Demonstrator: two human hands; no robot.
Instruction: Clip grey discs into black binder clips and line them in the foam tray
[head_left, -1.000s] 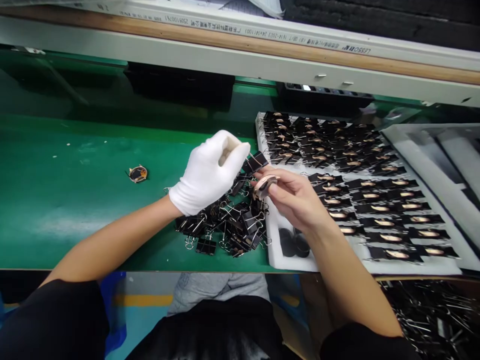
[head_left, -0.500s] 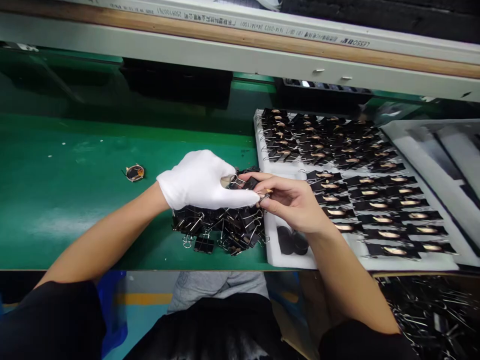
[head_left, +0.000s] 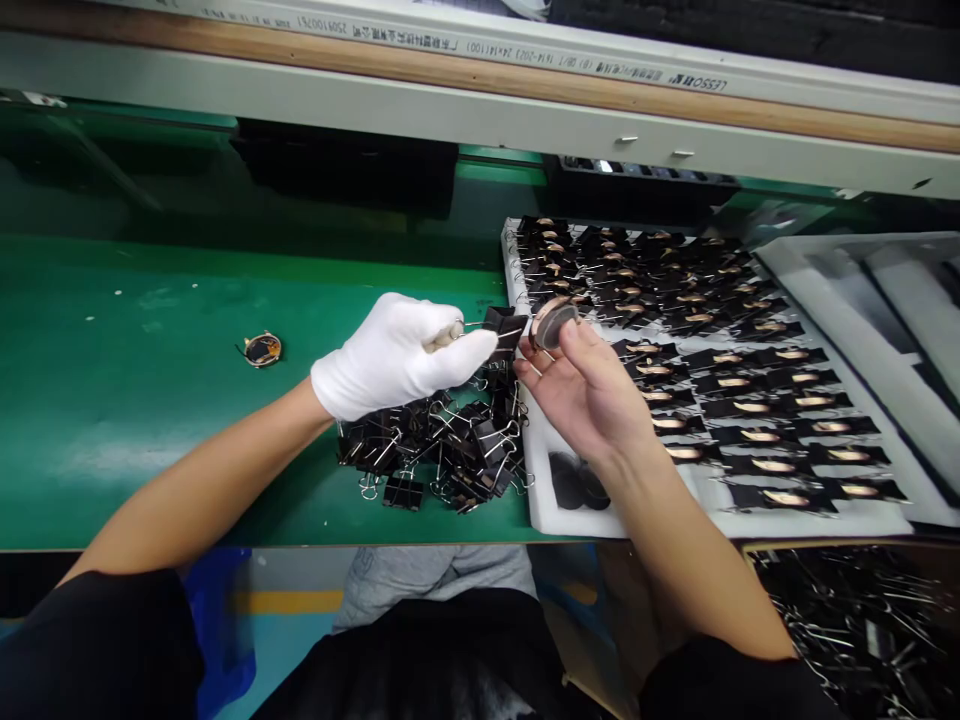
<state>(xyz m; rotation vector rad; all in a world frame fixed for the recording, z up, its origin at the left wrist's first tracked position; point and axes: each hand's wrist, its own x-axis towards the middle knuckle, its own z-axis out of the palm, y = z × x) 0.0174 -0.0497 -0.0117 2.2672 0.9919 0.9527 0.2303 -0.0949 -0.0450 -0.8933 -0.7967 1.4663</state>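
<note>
My left hand [head_left: 397, 355], in a white glove, pinches a black binder clip [head_left: 504, 325] by its wire handles. Bare, my right hand [head_left: 600, 400] holds a round piece like a watch case [head_left: 553, 325], with a rose-gold rim and a dark grey disc face. The piece is tilted close beside the clip's jaws; whether they touch I cannot tell. Below both hands lies a heap of loose binder clips [head_left: 442, 450] on the green table [head_left: 172, 450].
At right, a white foam tray [head_left: 538, 510] bears rows of clipped rose-gold pieces [head_left: 757, 437] and black discs [head_left: 568, 482]. Another round piece [head_left: 262, 349] lies on the table at left. A box of clips [head_left: 870, 630] stands lower right; a beam [head_left: 450, 95] spans the back.
My hands have drawn apart slightly. The round piece has tipped up in my right hand, showing its grey face, and the clip now shows clearly in my left.
</note>
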